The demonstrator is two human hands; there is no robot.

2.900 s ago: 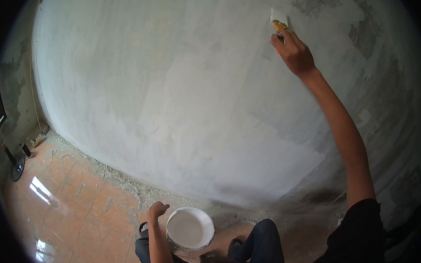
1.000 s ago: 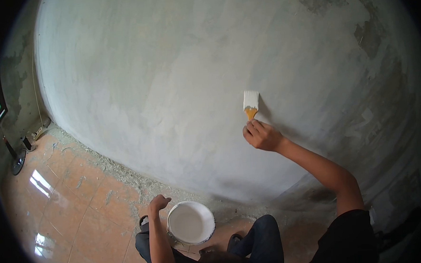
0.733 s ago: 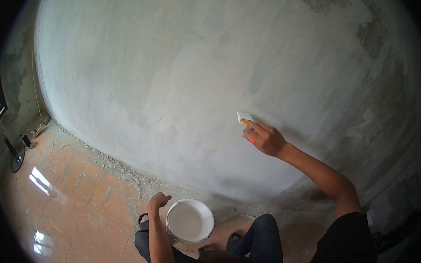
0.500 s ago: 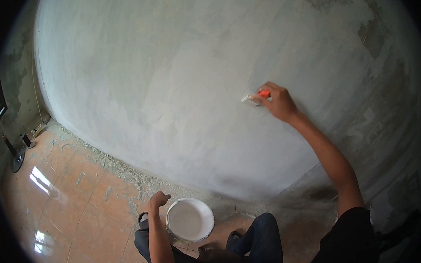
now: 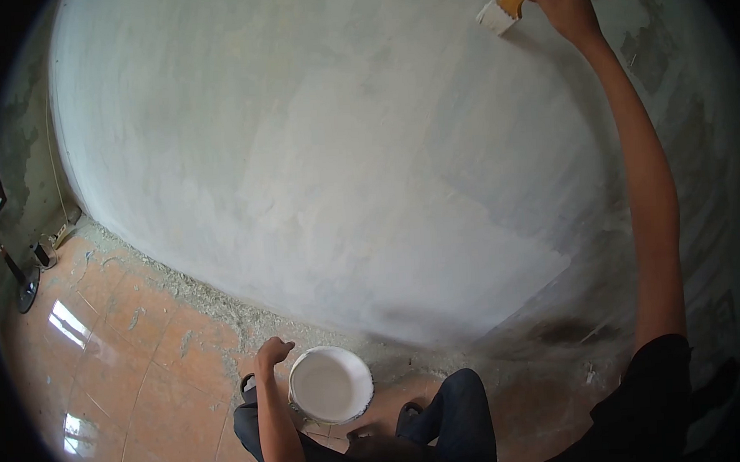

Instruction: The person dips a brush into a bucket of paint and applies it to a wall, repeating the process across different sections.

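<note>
My right hand is closed round the orange-red handle of a paintbrush, high on the right of the view. The brush has a yellowish neck, and its broad bristles are coated white against the wall. The wall bears patchy whitish streaks. Low in the view, my left hand is curled closed above my bent knee, with nothing visible in it. Close to its right stands a white bucket with pale, whitish liquid inside.
Scrapings and flakes lie along the foot of the wall on the orange tiled floor. A dark object with a round base stands at the far left. Bare, darker wall patches show at the right.
My right hand has moved up and to the right along the wall with the paintbrush, the arm now stretched further. My left hand stays beside the bucket, and the view has shifted slightly.
</note>
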